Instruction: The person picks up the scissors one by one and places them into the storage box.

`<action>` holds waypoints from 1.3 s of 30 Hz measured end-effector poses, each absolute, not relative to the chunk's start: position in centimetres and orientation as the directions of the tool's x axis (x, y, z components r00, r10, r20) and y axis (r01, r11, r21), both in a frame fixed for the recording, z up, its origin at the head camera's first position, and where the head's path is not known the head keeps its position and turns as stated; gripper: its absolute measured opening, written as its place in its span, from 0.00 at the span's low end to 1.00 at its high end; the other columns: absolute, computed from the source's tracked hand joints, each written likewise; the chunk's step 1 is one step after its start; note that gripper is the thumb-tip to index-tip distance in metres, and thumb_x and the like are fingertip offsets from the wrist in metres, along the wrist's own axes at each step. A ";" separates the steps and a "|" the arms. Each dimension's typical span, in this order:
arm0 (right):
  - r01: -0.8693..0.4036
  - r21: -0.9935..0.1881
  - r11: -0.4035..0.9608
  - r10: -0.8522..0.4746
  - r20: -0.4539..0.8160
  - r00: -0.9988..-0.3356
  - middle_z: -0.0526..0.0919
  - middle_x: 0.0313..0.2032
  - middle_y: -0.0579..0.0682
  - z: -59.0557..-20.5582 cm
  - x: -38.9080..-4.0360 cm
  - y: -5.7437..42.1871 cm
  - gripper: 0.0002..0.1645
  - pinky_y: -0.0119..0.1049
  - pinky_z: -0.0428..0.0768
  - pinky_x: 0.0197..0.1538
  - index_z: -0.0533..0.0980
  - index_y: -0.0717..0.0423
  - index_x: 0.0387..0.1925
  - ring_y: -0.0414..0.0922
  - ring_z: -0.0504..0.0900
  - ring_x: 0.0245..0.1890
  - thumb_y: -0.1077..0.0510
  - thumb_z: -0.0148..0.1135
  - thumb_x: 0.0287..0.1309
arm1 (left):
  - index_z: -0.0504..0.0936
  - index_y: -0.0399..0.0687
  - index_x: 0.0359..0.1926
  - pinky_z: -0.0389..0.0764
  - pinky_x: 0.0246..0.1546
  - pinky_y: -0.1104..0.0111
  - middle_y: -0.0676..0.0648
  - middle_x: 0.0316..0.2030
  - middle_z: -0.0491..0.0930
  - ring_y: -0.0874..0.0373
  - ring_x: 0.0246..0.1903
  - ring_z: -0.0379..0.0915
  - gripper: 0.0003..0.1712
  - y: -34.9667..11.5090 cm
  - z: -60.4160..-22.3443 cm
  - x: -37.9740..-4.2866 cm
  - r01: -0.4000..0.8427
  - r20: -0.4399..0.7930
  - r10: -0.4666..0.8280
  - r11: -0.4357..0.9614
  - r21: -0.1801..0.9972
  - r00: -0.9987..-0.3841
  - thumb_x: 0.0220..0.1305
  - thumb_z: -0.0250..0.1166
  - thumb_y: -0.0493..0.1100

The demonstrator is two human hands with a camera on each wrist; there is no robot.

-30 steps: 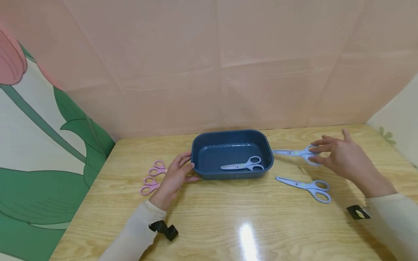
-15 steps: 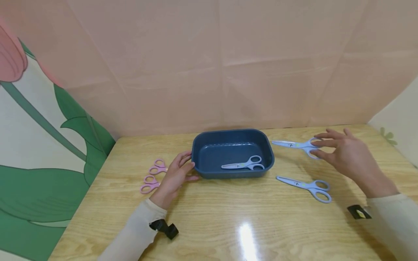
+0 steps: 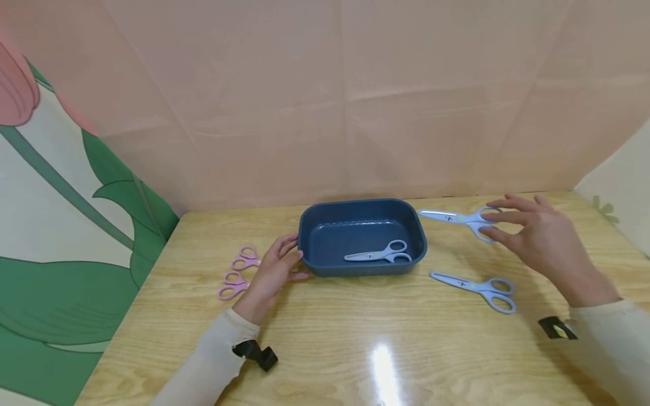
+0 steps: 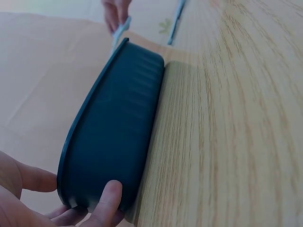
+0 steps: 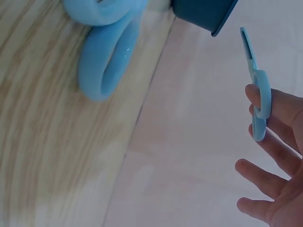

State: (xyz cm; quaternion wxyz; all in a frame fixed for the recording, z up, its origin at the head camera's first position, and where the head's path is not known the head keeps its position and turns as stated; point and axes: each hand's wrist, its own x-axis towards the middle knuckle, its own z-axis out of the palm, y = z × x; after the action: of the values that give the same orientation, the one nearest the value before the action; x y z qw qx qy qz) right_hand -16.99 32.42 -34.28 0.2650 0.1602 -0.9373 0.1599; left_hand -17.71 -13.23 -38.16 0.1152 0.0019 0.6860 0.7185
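Note:
My left hand (image 3: 269,277) lies at the left end of a dark blue rectangular box (image 3: 361,267), its extended fingers touching the rim and wall. The left wrist view shows a finger (image 4: 110,198) on the box's side. Inside the box lies a pair of light blue scissors (image 3: 377,256). Thumb and fingers of my right hand (image 3: 545,239) pinch the handles of a second pair of light blue scissors (image 3: 459,220), raised off the table. Its blades point left, tip close to the box's right rim. Below them a third light blue pair of scissors (image 3: 474,286) rests on the table.
Two pink scissors, one (image 3: 246,258) above the other (image 3: 233,285), lie left of my left hand, their blades hidden by it. A wood-grain table (image 3: 330,338) bears everything. A pink sheet (image 3: 325,113) stands behind it, with a painted wall (image 3: 51,237) at left.
My right hand has lifted the pinched scissors off the table and shifted them slightly toward the box. The left hand and the box stay in place.

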 end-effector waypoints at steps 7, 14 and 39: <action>-0.404 -0.222 0.887 -0.215 0.577 -0.788 0.87 0.49 0.54 -34.1 -16.8 31.7 0.22 0.57 0.57 0.77 0.88 0.53 0.40 0.64 0.78 0.57 0.60 0.81 0.36 | 0.60 0.44 0.73 0.86 0.45 0.53 0.40 0.74 0.59 0.39 0.66 0.68 0.28 -13.1 -38.1 -17.7 -0.178 -0.173 0.158 -0.016 0.984 -0.972 0.75 0.51 0.36; -0.431 -0.228 0.873 -0.224 0.598 -0.769 0.87 0.48 0.53 -33.7 -16.8 30.7 0.22 0.57 0.58 0.76 0.88 0.52 0.39 0.62 0.79 0.57 0.61 0.81 0.34 | 0.60 0.44 0.73 0.87 0.43 0.56 0.41 0.74 0.60 0.39 0.65 0.69 0.28 -13.0 -37.9 -17.7 -0.179 -0.173 0.166 -0.021 0.984 -0.971 0.75 0.51 0.36; -0.478 -0.209 0.853 -0.277 0.594 -0.755 0.88 0.48 0.53 -32.3 -17.7 27.8 0.21 0.53 0.58 0.77 0.89 0.53 0.38 0.61 0.79 0.58 0.58 0.83 0.34 | 0.61 0.46 0.73 0.87 0.43 0.55 0.42 0.73 0.61 0.40 0.66 0.68 0.27 -13.2 -38.3 -17.9 -0.188 -0.182 0.150 -0.025 0.982 -0.972 0.75 0.51 0.36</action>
State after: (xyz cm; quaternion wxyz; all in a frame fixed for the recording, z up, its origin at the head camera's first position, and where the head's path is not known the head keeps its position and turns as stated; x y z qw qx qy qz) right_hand -17.68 27.79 -32.34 0.2834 0.2052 -0.9200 0.1768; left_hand -17.89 -13.20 -38.25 0.1182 -0.0137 0.6881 0.7158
